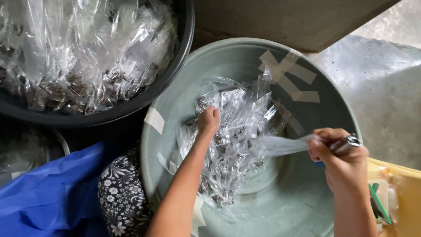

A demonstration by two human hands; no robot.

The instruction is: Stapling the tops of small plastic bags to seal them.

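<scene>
Over a pale green basin [175,109], we worked a heap of clear plastic packets [228,145], each holding a small dark filling that we could not identify. Nearest us, our right hand [340,160] was closed around the stretched end of one clear packet [280,145] together with a small metal tool [353,141], its kind too blurred to tell; the packet was drawn taut sideways from the heap toward the basin's right rim. To do this well, we judged, the pull had to stay level and gentle so the thin film would not tear or drag its neighbours along, while the other hand pinned the pile. Our left hand [208,120], fingers curled shut, pressed into the top of the heap near the basin's middle; whether it gripped a packet or merely held the pile down we could not tell. The film looked crinkled, glossy and nearly weightless, catching light in white streaks. Strips of pale tape [289,72] patched the basin's inner wall. At the left lay blue cloth [52,193] and a floral-print garment [120,193]. Farther off, a black tub [144,94] brimmed with more such packets, touching the basin's rim, and grey concrete floor [386,101] lay beyond.
</scene>
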